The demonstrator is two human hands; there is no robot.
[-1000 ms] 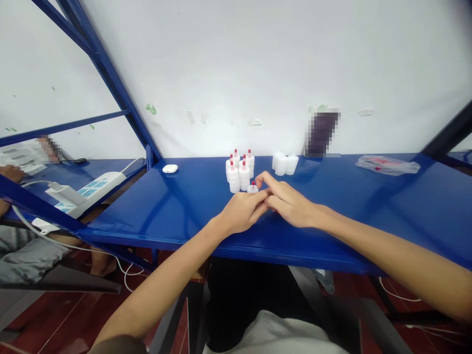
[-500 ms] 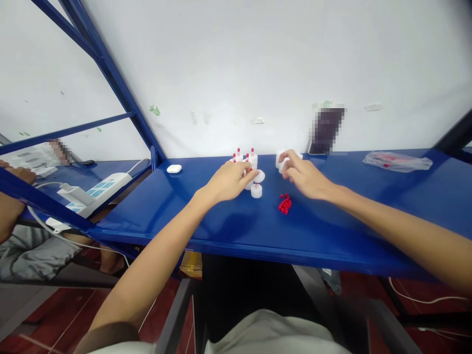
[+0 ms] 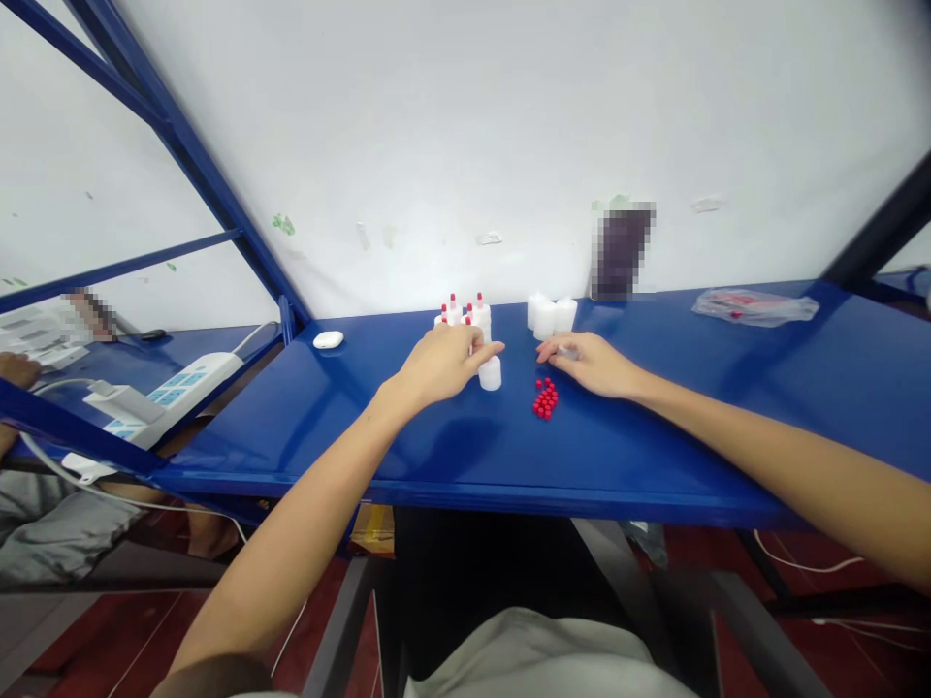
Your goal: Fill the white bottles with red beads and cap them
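My left hand is over the group of white bottles with red tips, its thumb stretched out apart from the index finger. Just under the thumb stands a white bottle, its top hidden by the thumb. My right hand is low over the blue table, its fingers closed around a small whitish thing, mostly hidden. Behind it stand several white bottles without red tips. A loose pile of small red caps lies between the hands, nearer the front edge.
A white case lies at the left of the blue table. A phone leans on the wall. At the right lies a clear plastic bag. Beyond the blue frame are a power strip and another person's hand.
The view has shifted slightly. My right hand has drawn back from the plain white bottles toward the red caps. The tilted white bottle by my left thumb no longer shows.
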